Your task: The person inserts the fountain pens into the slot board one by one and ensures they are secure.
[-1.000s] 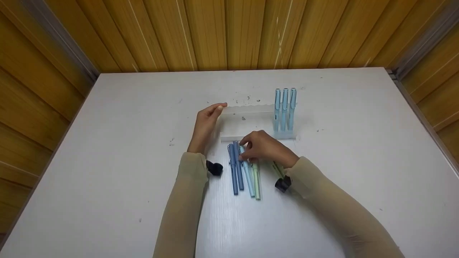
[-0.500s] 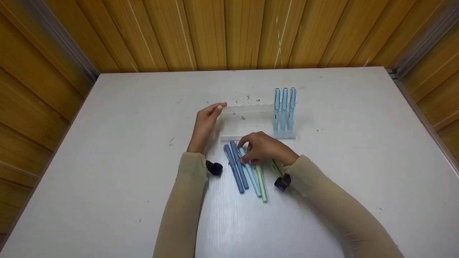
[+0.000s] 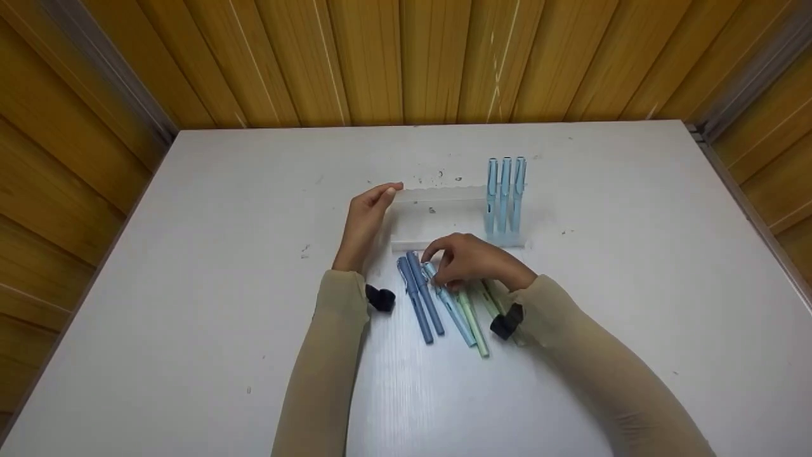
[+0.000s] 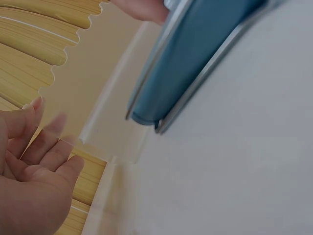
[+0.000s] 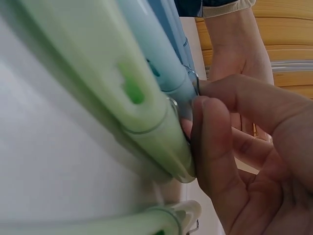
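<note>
My left hand [image 3: 365,222] holds the left end of a clear pen stand [image 3: 438,245], thumb and fingers at its wavy-topped back panel [image 4: 105,54]. In front of the stand, my right hand [image 3: 477,259] pinches a light blue pen [image 3: 458,317] near its cap, with thumb and forefinger at the clip in the right wrist view. This pen lies slanted on the table, against a pale green pen [image 5: 102,63] on its right. Two darker blue pens [image 3: 415,301] lie just to its left. Another green pen [image 3: 490,298] is partly hidden under my right wrist.
Three light blue pens [image 3: 505,193] stand upright side by side at the right end of the stand. The white table [image 3: 190,285] reaches back to a yellow wood-slat wall [image 3: 431,63]. A black wrist camera [image 3: 380,298] sits on each sleeve.
The lower ends of the loose pens have swung to the right, the light blue and green ones most. My right hand has shifted slightly right. My left hand and the stand stay in place.
</note>
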A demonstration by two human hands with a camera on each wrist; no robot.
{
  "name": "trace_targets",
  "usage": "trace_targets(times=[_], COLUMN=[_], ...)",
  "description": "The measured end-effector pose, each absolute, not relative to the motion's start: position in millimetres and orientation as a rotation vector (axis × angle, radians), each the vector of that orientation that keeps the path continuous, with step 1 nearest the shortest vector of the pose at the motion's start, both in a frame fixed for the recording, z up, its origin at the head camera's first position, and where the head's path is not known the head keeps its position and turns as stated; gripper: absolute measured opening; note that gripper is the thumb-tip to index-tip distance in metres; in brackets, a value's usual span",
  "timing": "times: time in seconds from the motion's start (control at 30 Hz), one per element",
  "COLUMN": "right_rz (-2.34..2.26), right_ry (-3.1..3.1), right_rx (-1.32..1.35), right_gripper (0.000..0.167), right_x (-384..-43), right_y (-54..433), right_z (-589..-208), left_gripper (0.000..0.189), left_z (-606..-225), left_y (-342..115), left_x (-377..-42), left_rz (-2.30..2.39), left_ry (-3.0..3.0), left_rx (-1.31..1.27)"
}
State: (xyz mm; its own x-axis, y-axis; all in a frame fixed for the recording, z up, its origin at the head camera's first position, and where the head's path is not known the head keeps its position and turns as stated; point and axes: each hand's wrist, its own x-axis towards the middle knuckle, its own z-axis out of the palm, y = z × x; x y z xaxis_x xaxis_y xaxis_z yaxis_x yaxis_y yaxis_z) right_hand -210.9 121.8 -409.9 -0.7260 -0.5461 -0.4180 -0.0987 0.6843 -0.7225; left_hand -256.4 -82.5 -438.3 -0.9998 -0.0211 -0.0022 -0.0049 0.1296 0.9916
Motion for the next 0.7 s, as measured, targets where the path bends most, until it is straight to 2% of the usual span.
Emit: trace_targets(times=[0.23, 0.7], right_rz=[-0.937, -1.006], right_ry=[2.256, 2.262], right_rx=[-0.457, -0.568], right_gripper=[0.037, 0.040], right_x=[-213, -215], right_y=[124, 134], right_z=[-409, -404], left_gripper=[0.029, 0.030], left_z=[-437, -437], left_y=[-82, -82], left_x=[-256, -257], left_rz=[-2.072, -2.063], left_ry=[-2.359, -2.361], left_rx=[0.042, 0.036])
